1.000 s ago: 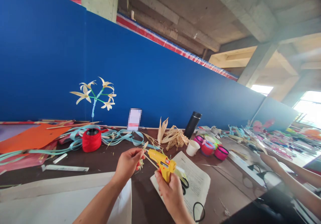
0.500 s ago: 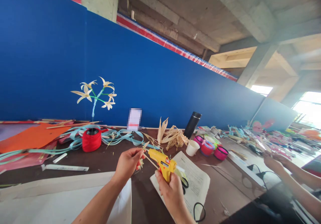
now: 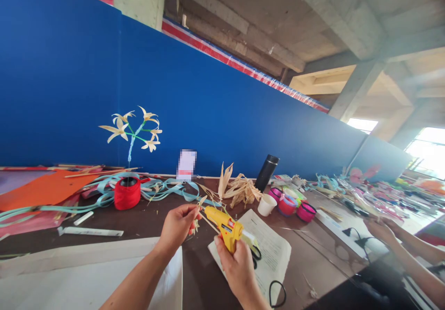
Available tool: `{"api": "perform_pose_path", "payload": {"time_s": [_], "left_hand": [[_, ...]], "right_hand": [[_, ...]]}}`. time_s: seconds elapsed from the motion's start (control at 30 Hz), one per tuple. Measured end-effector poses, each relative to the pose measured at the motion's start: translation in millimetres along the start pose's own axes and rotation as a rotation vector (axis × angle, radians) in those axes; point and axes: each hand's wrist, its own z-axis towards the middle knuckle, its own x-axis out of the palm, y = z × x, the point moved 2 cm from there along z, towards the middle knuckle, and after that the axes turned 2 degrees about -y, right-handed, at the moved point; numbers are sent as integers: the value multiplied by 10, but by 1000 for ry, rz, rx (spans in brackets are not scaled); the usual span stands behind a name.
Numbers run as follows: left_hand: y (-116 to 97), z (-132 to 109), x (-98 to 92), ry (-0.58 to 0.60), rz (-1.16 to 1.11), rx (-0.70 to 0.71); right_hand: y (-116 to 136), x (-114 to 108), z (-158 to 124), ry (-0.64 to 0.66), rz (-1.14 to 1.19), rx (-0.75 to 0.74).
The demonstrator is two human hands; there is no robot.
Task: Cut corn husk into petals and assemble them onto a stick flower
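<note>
My right hand [image 3: 239,263] is wrapped round the grip of a yellow hot glue gun [image 3: 224,224], whose nozzle points left. Fingertips of my left hand [image 3: 177,226] pinch a small pale piece of corn husk [image 3: 202,201], close to the nozzle. A thin pale strip [image 3: 210,225] runs from my left fingers beneath the gun toward my right hand; its far end is hidden. More pale bits show below my left fingers, too small to make out. Behind the gun lies a bunch of dry corn husks [image 3: 243,189].
A husk flower [image 3: 134,134] rises from a red spool [image 3: 127,194]. Blue ribbon [image 3: 167,189], a white cup [image 3: 267,205], a black bottle [image 3: 267,173] and a printed sheet [image 3: 274,254] lie around. At right, another person's hands [image 3: 382,231] work. White board [image 3: 139,277] sits front left.
The glue gun has shifted very slightly to the left, and more of the white glue stick shows at its back. My left hand keeps its place.
</note>
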Motion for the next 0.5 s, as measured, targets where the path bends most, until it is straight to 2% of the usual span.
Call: {"api": "perform_pose_path", "payload": {"time_s": [0.23,0.4,0.5], "left_hand": [[-9,-4,0,-15,-2,8],[-12,-5,-1,-12,6,4],[-3,-1,0,-4,5,3]], "right_hand": [[-31,11,9,88,-8,10],[2,8,9,79,-17,1],[29,-3,6,21,-20,-16]]}}
